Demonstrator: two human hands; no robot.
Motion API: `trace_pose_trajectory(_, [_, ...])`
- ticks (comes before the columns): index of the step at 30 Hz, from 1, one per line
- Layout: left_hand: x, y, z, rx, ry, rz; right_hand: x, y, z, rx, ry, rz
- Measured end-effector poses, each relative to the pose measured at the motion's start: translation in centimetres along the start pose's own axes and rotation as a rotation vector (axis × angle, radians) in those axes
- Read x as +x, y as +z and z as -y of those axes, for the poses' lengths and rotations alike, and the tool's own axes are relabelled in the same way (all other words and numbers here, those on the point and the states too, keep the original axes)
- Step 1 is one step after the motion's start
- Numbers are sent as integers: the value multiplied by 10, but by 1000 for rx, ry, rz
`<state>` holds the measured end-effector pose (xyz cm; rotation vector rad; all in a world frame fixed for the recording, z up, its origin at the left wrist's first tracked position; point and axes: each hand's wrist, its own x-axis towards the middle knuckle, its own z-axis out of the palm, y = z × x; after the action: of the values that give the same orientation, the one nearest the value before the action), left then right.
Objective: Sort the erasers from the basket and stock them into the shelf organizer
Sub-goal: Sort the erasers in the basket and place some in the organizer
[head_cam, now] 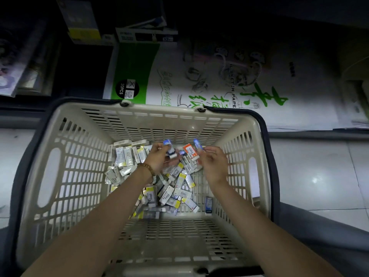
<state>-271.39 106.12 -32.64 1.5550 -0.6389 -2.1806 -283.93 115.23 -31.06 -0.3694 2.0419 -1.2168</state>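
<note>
Basket (159,108): sitting on the floor before the person, with both forearms reaching down into it.
Eraser pile (169,188): lying loose across the basket floor, long axes pointing every way.
Left hand (157,158): curling around a clutch of blue-sleeved erasers (169,149) that is standing roughly upright; I can't tell how many.
Orange-sleeved eraser (189,151): lying slantwise on the pile between the hands, nearer the right fingertips.
Right hand (213,162): pinching a single blue eraser (197,143) by its lower end, tilted up, just right of the clutch.
Likely move: passing it leftward to join the clutch.
Stray blue eraser (208,204): lying apart by the right wall.
</note>
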Motion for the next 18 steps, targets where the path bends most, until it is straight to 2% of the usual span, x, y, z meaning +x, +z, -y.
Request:
trace_pose_trajectory(4, [-9, -3, 1, 20, -54, 64, -14, 20, 5, -37, -82, 312])
trace_pose_trajectory(7, [-9, -20, 0, 16, 32, -104, -6, 30, 4, -154, -152, 400])
trace_pose_trajectory(10, [-8, -49, -5, 51, 25, -231, 16, 31, -1, -509, -241, 475])
trace_pose_trajectory(14, [-13, -70, -11, 7, -1, -214, 34, 40, -6, -1254, -524, 711])
trace_pose_trajectory(18, [-20, -81, -14, 29, 3, -186, 41, 47, -6, -1449, -557, 650])
